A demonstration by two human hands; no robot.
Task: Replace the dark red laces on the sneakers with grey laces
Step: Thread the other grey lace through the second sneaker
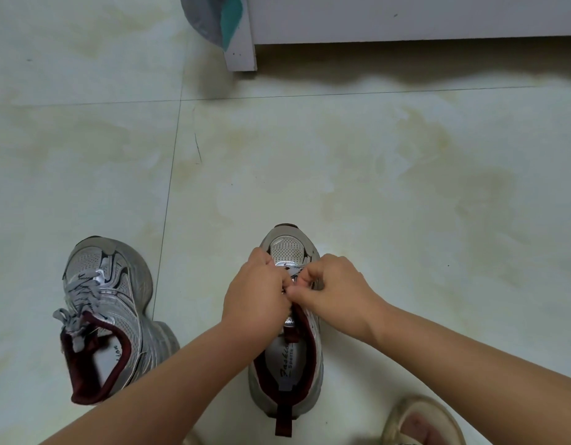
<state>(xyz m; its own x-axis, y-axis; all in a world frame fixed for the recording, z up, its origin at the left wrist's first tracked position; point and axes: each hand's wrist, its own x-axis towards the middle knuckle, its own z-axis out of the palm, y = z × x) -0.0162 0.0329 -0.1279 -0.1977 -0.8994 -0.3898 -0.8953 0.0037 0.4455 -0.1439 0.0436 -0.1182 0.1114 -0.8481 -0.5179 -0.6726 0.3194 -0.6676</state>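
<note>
Both bare forearms reach in from six o'clock to the silver mesh sneaker with dark red lining (285, 364) on the pale tiled floor (406, 187). Left hand (255, 292) and right hand (337, 290) are curled closed, pinching its grey lace (293, 272) over the eyelets; lacing looks unfinished. At nine o'clock, the matching second sneaker (117, 316) already wears grey laces. No red laces show.

Both hands, left hand (255, 290) and right hand (335, 292), sit on the middle sneaker (285, 364); other sneaker (107, 316) to its left, slipper (422, 422) right-behind, cabinet (406, 17) way ahead.
</note>
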